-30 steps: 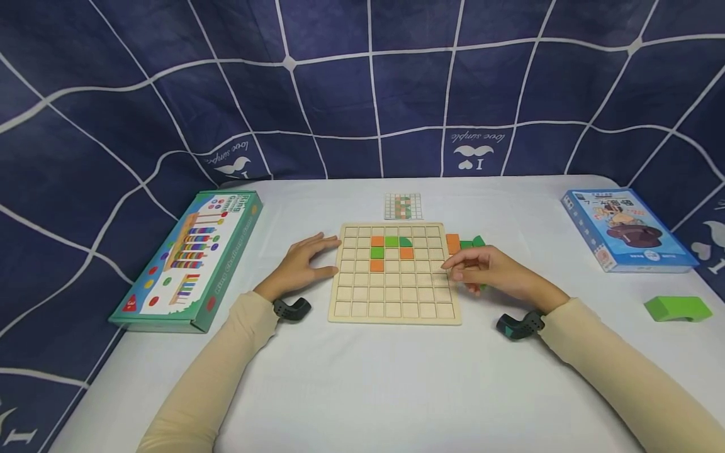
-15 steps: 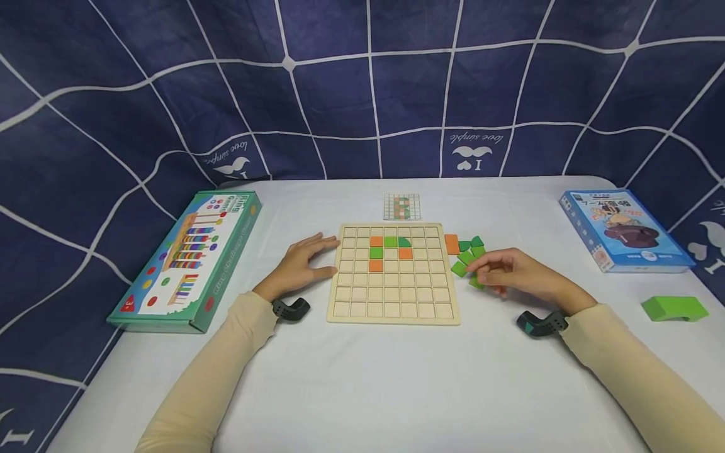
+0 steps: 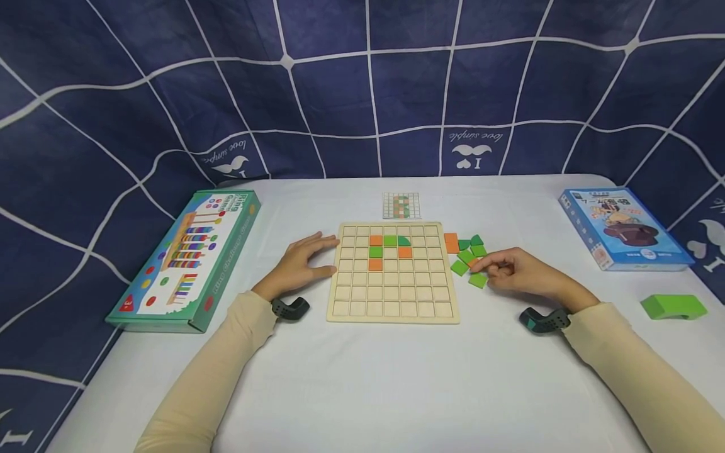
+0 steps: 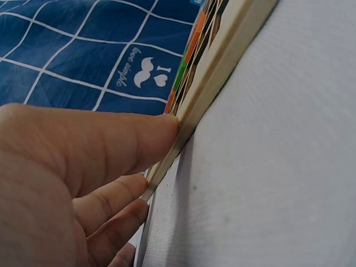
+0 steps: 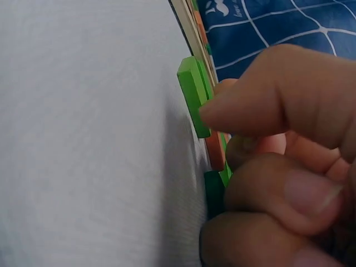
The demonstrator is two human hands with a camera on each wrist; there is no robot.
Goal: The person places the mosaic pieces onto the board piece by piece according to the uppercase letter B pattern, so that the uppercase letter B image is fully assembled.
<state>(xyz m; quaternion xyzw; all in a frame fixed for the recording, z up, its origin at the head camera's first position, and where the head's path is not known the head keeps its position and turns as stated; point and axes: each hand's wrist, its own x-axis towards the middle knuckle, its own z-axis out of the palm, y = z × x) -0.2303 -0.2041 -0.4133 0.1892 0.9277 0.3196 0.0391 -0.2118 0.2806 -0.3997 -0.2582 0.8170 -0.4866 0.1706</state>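
Observation:
A wooden grid board (image 3: 392,294) lies on the white table, with orange tiles (image 3: 376,265), green square tiles and a dark green quarter-round tile (image 3: 404,241) in its upper cells. My left hand (image 3: 300,265) rests at the board's left side, thumb and fingertips at its edge, fingers spread. To the right of the board is a small pile of loose tiles. There the index fingertip of my right hand (image 3: 521,272) touches an orange tile (image 3: 472,263), the other fingers loosely bent. In the right wrist view, the thumb is right by a light green tile (image 5: 193,94).
A small pattern card (image 3: 401,206) lies behind the board. The green ring game box (image 3: 189,251) is at the left and a blue box (image 3: 627,228) at the right. Nearer me on the right sits a green arched block (image 3: 674,307). A navy grid cloth (image 3: 340,94) hangs behind.
My right hand has moved from the board's right edge to the loose tiles, and its index finger now reaches an orange tile. The left hand has stayed at the board.

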